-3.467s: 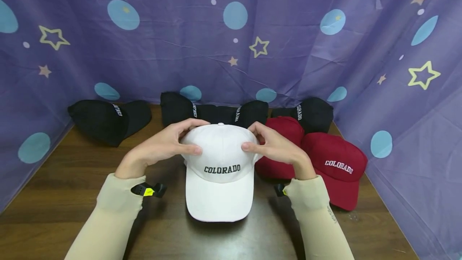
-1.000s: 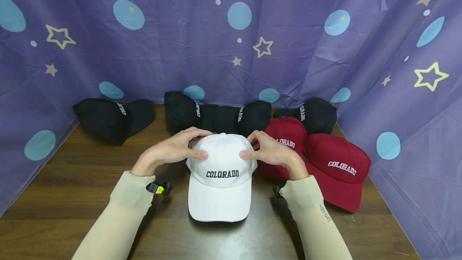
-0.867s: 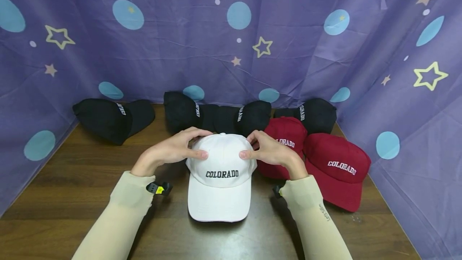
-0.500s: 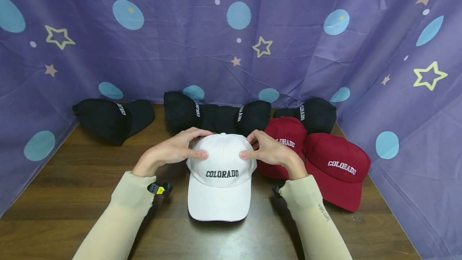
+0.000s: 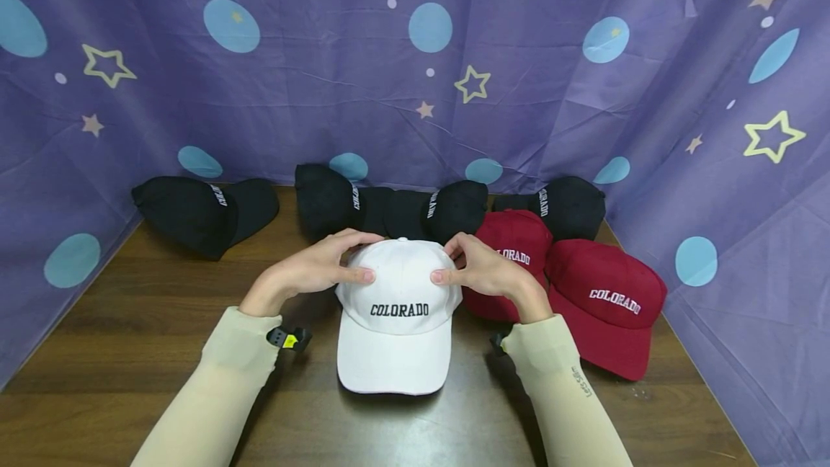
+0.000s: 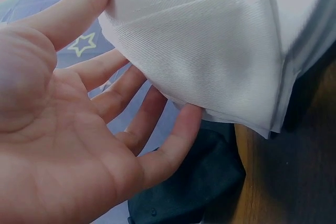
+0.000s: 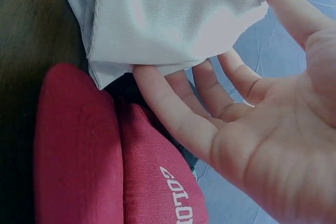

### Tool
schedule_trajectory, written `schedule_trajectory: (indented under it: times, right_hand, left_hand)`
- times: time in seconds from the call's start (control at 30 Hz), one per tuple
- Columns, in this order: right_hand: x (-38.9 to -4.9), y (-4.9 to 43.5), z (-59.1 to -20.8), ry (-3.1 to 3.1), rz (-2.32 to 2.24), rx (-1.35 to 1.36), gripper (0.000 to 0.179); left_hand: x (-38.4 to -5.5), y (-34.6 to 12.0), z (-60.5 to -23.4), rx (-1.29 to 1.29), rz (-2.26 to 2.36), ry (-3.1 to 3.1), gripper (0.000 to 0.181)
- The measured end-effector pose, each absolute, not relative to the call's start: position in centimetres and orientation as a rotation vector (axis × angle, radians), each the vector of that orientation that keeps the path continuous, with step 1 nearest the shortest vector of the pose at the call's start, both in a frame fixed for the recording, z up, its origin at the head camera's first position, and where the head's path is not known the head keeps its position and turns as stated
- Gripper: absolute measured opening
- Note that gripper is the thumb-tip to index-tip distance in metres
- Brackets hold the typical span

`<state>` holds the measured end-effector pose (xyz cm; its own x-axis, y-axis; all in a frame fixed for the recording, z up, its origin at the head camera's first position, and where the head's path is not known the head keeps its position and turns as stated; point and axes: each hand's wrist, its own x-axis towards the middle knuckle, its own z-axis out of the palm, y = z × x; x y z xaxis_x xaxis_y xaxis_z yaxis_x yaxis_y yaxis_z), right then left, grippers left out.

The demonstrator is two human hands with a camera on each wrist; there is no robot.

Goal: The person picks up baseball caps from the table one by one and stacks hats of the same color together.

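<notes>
A white baseball cap (image 5: 394, 355) lettered COLORADO faces me, brim forward, at the middle of the table. My left hand (image 5: 311, 269) grips its crown from the left, thumb on the front and fingers behind. The right hand (image 5: 489, 272) mirrors this on the other side. In the left wrist view, several layered white edges show along the lower side of the cap (image 6: 205, 51), and the fingers curl under the fabric. From the right wrist, the fingers likewise bend beneath the white cap (image 7: 173, 24), close to a red cap (image 7: 79, 145).
Two red caps, one behind (image 5: 509, 233) and one in front (image 5: 612, 301), stand at the right. Along the back lie several black caps, among them one at far left (image 5: 184, 215) and one at far right (image 5: 573, 207). A purple curtain (image 5: 363, 114) encloses the wooden table (image 5: 130, 352).
Since the oldest frame, both hands and the white cap have come lower, uncovering lettering on the rear red cap. Over the last second the brim has risen very slightly; the grip is the same.
</notes>
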<state>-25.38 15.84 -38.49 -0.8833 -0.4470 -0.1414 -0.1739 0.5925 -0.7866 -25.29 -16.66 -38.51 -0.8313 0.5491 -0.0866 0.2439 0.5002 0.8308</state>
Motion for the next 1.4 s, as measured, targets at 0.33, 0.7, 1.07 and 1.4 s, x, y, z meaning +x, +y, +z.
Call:
schedule_trajectory:
  times: [0.33,0.7,1.07,1.4]
  right_hand:
    - [-25.4,16.0,-38.6,2.525,-1.202,-0.553,0.050]
    - [-25.6,16.3,-38.6,2.517,-1.203,-0.630,0.051]
    - [-25.1,16.6,-37.8,2.590,-1.098,-0.674,0.052]
    - [-24.9,16.9,-37.0,2.674,-1.149,-0.776,0.058]
  left_hand:
    - [-25.2,-16.8,-38.5,0.684,1.221,2.475,0.069]
    - [-25.3,-16.9,-38.4,0.707,1.168,2.540,0.070]
    - [-25.2,-17.0,-37.8,0.760,1.165,2.553,0.071]
    - [-25.6,-18.2,-37.3,0.713,1.318,2.655,0.056]
